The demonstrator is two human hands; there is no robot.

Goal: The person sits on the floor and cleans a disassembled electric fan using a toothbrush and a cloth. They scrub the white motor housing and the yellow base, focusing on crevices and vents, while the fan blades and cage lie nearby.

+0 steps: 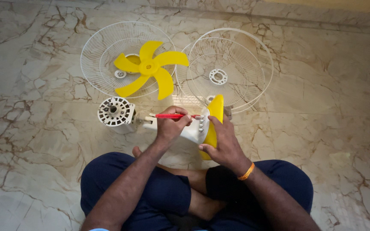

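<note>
I sit cross-legged on a marble floor with a white and yellow fan base [204,124] lying on its side in front of my knees. My left hand [172,125] grips a red-handled screwdriver [171,116] held level across the white body of the base. My right hand [223,143] holds the yellow edge of the base and steadies it. To the left of the base lies the white fan motor housing [115,113], its round vented face turned up.
A yellow fan blade [149,67] rests on a white wire grille [99,51] at the back left. A second white wire grille [236,64] with a ring lies at the back right. An orange band is on my right wrist [247,172].
</note>
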